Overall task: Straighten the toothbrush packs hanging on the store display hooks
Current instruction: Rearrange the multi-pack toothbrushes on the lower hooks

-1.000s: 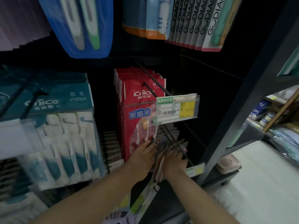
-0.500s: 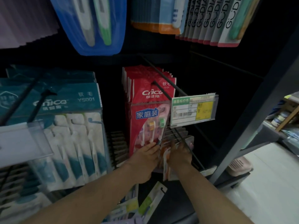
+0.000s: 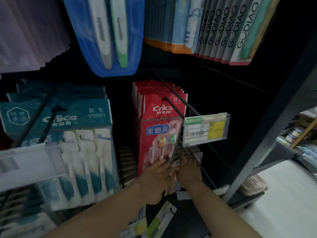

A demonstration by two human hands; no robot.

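Below the price tag (image 3: pixel 206 129), left hand (image 3: pixel 155 176) and right hand (image 3: pixel 188 170) press small packs (image 3: pixel 173 179) together, squaring them on their hook

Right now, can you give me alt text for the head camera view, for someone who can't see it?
Both bare hands, left hand and right hand, press together on a row of small hanging packs low on a dark store rack. Above them hang red Cnice toothbrush packs beside a price tag, with teal Cnice packs to the left.
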